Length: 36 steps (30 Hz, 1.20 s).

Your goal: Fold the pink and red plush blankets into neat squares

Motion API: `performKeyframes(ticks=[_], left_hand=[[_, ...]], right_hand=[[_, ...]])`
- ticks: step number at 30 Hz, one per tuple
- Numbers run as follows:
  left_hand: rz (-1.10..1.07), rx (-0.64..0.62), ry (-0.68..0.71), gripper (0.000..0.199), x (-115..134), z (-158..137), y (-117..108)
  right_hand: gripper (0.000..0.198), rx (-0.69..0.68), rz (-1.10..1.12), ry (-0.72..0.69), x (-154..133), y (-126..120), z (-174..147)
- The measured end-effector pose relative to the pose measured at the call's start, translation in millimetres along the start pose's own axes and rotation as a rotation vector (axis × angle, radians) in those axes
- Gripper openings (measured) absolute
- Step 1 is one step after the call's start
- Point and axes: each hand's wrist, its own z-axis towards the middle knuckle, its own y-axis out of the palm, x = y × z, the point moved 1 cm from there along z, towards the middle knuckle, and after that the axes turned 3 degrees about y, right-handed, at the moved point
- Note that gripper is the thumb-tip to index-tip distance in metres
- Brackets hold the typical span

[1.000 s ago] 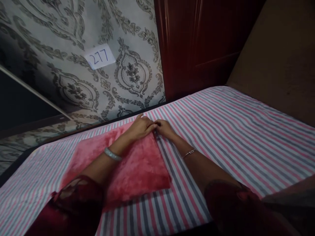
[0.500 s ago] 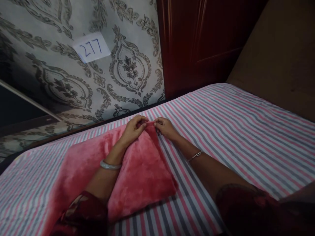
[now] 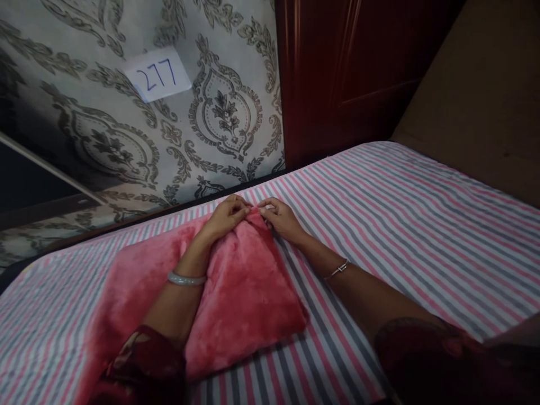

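A plush pink cloth [image 3: 248, 298], partly folded over, lies on the striped bed sheet [image 3: 371, 214]. My left hand [image 3: 228, 216] pinches its far edge, fingers closed on the fabric. Just to the right, my right hand [image 3: 282, 219] grips the far right corner of the same cloth between thumb and fingers. The two hands are close together, with a small bunched bit of cloth between the fingertips. Its left part runs under my left forearm, which hides some of it. What kind of plush item it is, I cannot tell.
Behind the bed stands a patterned wall [image 3: 228, 112] with a paper [image 3: 158, 76] marked 277. A dark red wooden panel [image 3: 333, 79] rises at the back, and a brown surface [image 3: 476, 107] borders the right. At the left is a dark panel [image 3: 34, 185] with a pale edge.
Both hands keep their hold on the cloth's far edge. The right fingers have shifted slightly, and the corner between the hands looks folded toward me. The view has tilted a little.
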Motion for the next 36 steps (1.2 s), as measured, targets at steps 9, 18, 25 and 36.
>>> performKeyframes(ticks=[9, 18, 25, 36], left_hand=[[-0.255, 0.191, -0.178, 0.034, -1, -2, -1], [-0.323, 0.105, -0.199, 0.039, 3, -1, -3], [-0.360, 0.129, -0.161, 0.025, -2, 1, 1], [-0.332, -0.102, -0.089, 0.020, 1, -4, -18]], right_hand=[[0.003, 0.118, -0.347, -0.260, -16, 6, -14], [0.008, 0.068, -0.628, -0.302, -28, 9, -23], [0.014, -0.020, -0.343, -0.151, -19, 7, -10], [0.011, 0.072, -0.263, -0.098, -16, 5, -7]])
